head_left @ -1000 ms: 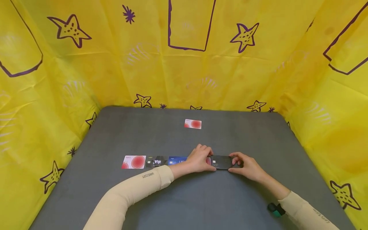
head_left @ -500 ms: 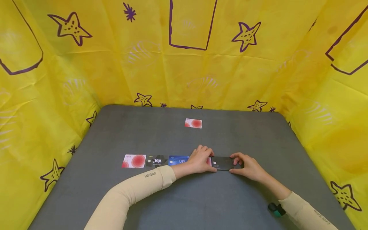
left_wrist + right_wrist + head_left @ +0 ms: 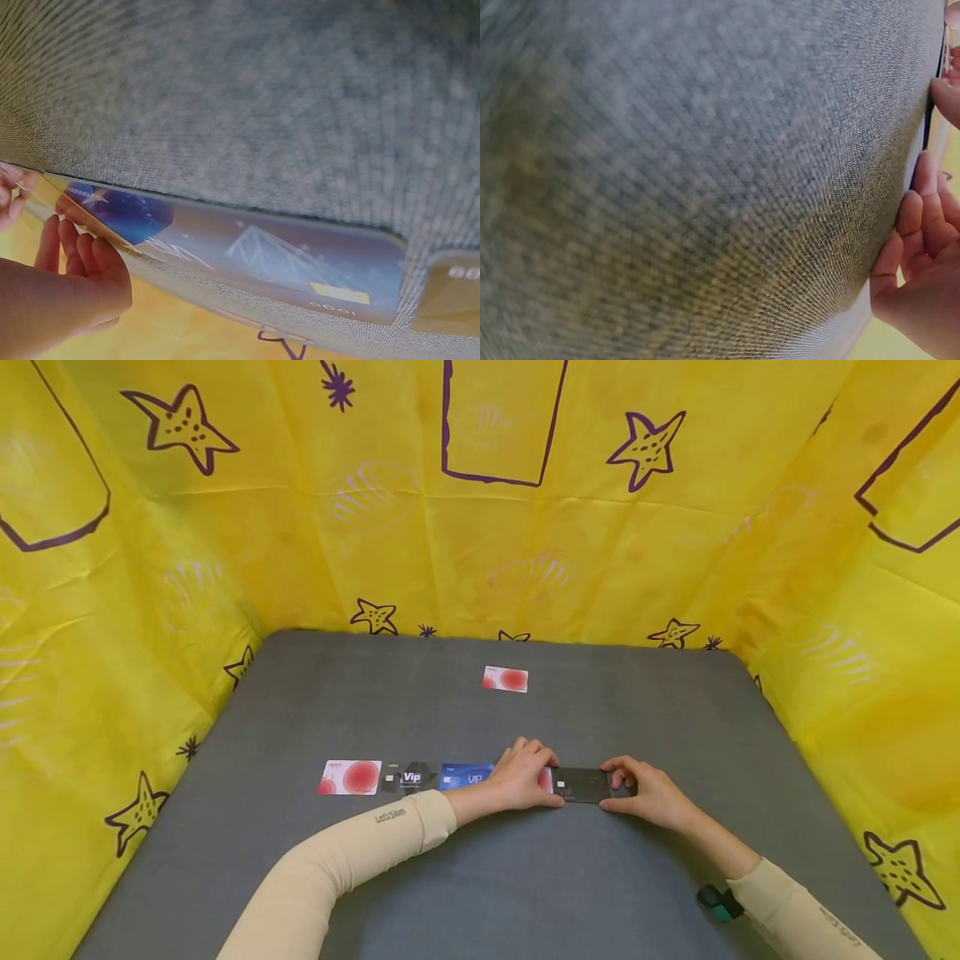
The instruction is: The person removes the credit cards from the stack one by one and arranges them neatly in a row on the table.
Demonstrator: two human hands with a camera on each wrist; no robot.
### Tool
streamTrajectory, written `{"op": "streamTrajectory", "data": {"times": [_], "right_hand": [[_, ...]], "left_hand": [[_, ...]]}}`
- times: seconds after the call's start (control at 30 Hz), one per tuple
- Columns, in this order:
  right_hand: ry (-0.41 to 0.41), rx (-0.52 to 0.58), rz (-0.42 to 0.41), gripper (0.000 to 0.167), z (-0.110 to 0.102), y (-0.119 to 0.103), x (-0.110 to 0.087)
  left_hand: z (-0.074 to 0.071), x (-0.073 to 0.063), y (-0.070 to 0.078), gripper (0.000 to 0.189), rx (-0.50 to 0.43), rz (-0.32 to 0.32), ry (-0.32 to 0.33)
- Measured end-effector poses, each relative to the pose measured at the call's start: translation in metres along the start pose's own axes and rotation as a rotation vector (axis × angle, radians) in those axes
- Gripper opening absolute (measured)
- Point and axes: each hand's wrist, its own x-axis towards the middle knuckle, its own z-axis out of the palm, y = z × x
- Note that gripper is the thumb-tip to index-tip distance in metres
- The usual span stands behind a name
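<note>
A black card (image 3: 582,786) marked VIP lies flat at the right end of a row of cards. My left hand (image 3: 517,779) arches over the red-and-white card (image 3: 545,780) beside it, thumb and fingertips at the black card's left corners. At the right end, my right hand (image 3: 651,792) pinches the black card between thumb and fingers by its long edges. The blue VIP card (image 3: 465,776) is partly covered by the left hand and also shows in the left wrist view. Only fingers and a thin dark card edge appear in the right wrist view.
Farther left in the row lie a dark Vip card (image 3: 409,778) and another red-and-white card (image 3: 350,777). One more red-and-white card (image 3: 506,679) lies alone toward the back of the grey table (image 3: 375,702). Yellow cloth (image 3: 465,552) hangs along the back and both sides.
Both hands keep nearly the same places around the black card. The view shifts slightly; no card visibly moves along the row.
</note>
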Motion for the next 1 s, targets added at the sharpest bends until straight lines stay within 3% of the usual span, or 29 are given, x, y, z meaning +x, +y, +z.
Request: {"op": "streamTrajectory", "data": {"times": [0.7,1.0], "right_hand": [[0.006,-0.006,-0.026,0.047,0.0006,0.0028,-0.0001],[0.068,-0.005,-0.027,0.044,0.0042,0.0002,0.0018]], "left_hand": [[-0.0016,-0.0001,0.0002,0.051,-0.016,0.013,0.007],[-0.0075,-0.0038,0.0004,0.05,-0.056,0.045,-0.012]]}}
